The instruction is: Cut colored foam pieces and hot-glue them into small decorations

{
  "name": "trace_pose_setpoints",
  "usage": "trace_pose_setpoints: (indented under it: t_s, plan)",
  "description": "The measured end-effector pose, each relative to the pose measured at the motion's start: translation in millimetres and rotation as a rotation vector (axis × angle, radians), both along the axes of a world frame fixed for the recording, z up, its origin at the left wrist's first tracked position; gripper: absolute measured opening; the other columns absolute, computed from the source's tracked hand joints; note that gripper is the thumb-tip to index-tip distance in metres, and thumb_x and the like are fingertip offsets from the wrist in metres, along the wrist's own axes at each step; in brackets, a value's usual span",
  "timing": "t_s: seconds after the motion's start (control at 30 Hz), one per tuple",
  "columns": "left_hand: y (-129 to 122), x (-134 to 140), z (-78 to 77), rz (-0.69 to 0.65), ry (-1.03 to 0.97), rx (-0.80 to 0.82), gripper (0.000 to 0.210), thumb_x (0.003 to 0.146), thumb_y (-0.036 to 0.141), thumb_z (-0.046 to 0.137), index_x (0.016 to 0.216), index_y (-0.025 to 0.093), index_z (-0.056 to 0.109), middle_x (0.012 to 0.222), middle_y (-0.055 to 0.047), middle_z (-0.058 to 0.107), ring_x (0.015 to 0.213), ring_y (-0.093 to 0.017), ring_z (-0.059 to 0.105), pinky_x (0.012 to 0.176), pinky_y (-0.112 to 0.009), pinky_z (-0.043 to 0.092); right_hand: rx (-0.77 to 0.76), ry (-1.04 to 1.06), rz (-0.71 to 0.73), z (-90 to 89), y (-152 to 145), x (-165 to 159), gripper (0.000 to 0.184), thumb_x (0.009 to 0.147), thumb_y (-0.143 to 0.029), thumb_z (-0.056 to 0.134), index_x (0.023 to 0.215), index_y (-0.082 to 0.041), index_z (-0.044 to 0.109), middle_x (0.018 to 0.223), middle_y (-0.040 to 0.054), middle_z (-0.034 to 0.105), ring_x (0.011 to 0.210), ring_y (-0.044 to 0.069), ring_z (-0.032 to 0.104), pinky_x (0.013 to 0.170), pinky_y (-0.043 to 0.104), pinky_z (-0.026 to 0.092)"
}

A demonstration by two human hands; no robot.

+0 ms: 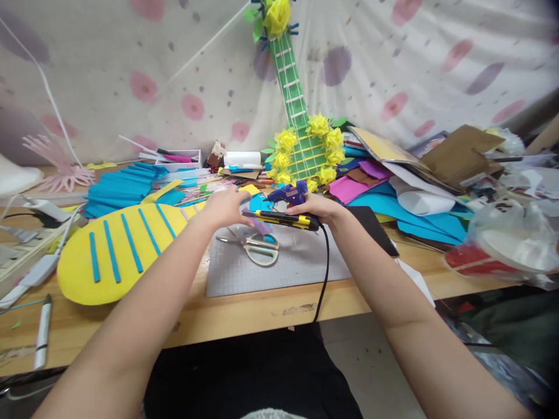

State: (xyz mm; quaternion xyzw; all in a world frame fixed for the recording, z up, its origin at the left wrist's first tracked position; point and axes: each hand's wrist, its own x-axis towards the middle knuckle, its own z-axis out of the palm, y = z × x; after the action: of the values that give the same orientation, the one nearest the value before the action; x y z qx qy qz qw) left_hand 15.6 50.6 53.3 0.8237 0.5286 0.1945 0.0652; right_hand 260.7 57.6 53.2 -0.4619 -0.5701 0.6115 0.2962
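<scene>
My left hand [225,208] is over the cutting mat, fingers curved and apart, its thumb close to the left end of a yellow and black utility knife [286,219]. Around the knife's right end, my right hand [318,206] is closed. A blue glue gun [288,193] is right by the fingers of that hand; whether they touch it is unclear. A black cord [326,273] hangs from near the knife's right end over the table edge. Below the hands, white-handled scissors [261,250] lie on the grey cutting mat [244,279]. A purple strip [262,226] shows between my hands.
A yellow oval [82,256] with blue strips lies left. A green paper guitar [293,87] with yellow flowers leans at the back. Coloured sheets [404,212] are piled right, beside a bagged red and white container [484,259]. A marker [43,334] and power strip [26,256] lie left.
</scene>
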Motion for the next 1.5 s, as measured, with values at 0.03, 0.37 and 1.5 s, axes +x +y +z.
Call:
trace_pose_setpoints:
  t_s: [0.03,0.37,1.5]
  plan:
    - [2,-7,1.6,0.017,-0.07,0.036,0.069,0.039,0.046,0.081,0.1,0.021,0.06,0.096,-0.006,0.057,0.095,-0.027,0.054,0.079,-0.029,0.039,-0.014,0.003,0.002,0.0,0,5,0.033,0.048,-0.018,0.078,0.077,-0.015,0.063,0.069,0.0009,0.066,0.062,0.013,0.061,0.058,0.024,0.051]
    - [-17,9,-17.1,0.313,-0.356,0.193,0.016,0.075,0.028,0.058,0.089,0.021,0.062,0.075,-0.002,0.056,0.073,-0.017,0.055,0.064,-0.026,0.037,-0.096,0.136,-0.127,-15.8,2,15,0.033,0.057,-0.022,0.075,0.086,-0.016,0.061,0.073,0.0046,0.069,0.062,0.016,0.064,0.057,0.03,0.054]
    - [-19,72,-2.9,-0.071,0.359,0.086,0.022,0.08,0.038,0.054,0.09,0.02,0.064,0.091,-0.007,0.066,0.087,-0.021,0.061,0.066,-0.028,0.04,0.081,0.18,-0.146,-39.0,10,-2,0.032,0.043,-0.025,0.081,0.062,-0.014,0.058,0.057,-0.0039,0.057,0.053,0.008,0.052,0.055,0.025,0.042]
